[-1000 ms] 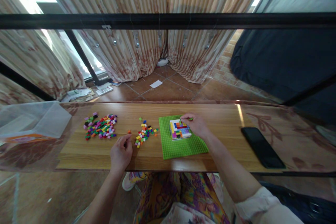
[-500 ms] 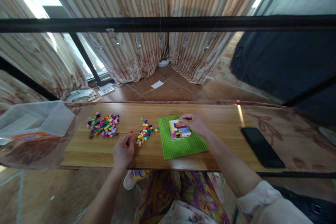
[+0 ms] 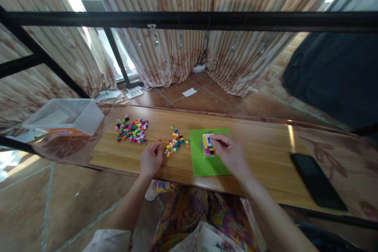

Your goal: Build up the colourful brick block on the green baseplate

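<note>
A green baseplate [image 3: 206,167] lies on the wooden board, carrying a low block of toy bricks [image 3: 206,146] with white, yellow, blue, red and magenta parts. My right hand [image 3: 228,149] is over the block's right side, thumb and fingers pinched together at its top. The fingers hide that side and whatever is between them. My left hand [image 3: 151,159] rests on the board left of a small heap of loose bricks [image 3: 175,144], its fingers curled and closed. Whether it holds anything is hidden. A single orange brick [image 3: 160,139] lies just beyond its fingertips.
A larger heap of mixed bricks [image 3: 132,130] lies farther left on the wooden board [image 3: 260,153]. Beyond it stands a clear plastic bin [image 3: 91,116] with an orange label. A black phone [image 3: 318,181] lies at the right. A dark metal rail [image 3: 189,20] crosses behind the table.
The camera view has shifted, so the table sits farther right and tilted. My right hand now covers more of the brick block's right side. My left hand stays beside the small heap.
</note>
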Demonstrator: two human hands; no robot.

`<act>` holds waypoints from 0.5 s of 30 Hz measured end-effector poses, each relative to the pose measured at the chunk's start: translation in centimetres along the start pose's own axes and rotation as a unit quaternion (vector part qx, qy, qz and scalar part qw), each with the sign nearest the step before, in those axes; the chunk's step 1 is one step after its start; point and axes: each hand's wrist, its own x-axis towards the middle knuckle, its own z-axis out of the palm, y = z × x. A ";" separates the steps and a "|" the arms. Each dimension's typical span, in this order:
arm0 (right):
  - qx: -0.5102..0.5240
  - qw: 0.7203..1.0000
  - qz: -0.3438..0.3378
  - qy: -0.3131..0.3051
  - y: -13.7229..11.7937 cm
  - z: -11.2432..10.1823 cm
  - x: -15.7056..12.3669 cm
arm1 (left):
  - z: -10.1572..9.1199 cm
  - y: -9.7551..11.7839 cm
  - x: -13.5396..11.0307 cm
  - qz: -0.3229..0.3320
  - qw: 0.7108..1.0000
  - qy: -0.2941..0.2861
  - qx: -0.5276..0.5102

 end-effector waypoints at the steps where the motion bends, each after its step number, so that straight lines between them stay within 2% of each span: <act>1: -0.027 0.999 -0.026 -0.038 -0.8 0.9 -0.6 | 0.0 0.0 0.0 -0.001 1.000 0.000 0.000; 4: -0.128 0.984 -0.068 -0.106 -2.2 3.9 -1.9 | 0.0 0.0 -0.1 -0.003 1.000 0.003 0.000; 7: -0.231 0.961 -0.063 -0.140 -2.2 6.4 -2.2 | 0.1 -0.1 -0.2 -0.005 1.000 0.001 -0.003; 11: -0.333 0.928 -0.050 -0.162 -1.5 8.5 -1.6 | 0.2 -0.1 -0.2 -0.009 1.000 -0.002 -0.007; 15: -0.383 0.910 -0.033 -0.159 -1.0 9.8 -1.1 | 0.1 -0.1 -0.2 -0.009 1.000 -0.002 -0.008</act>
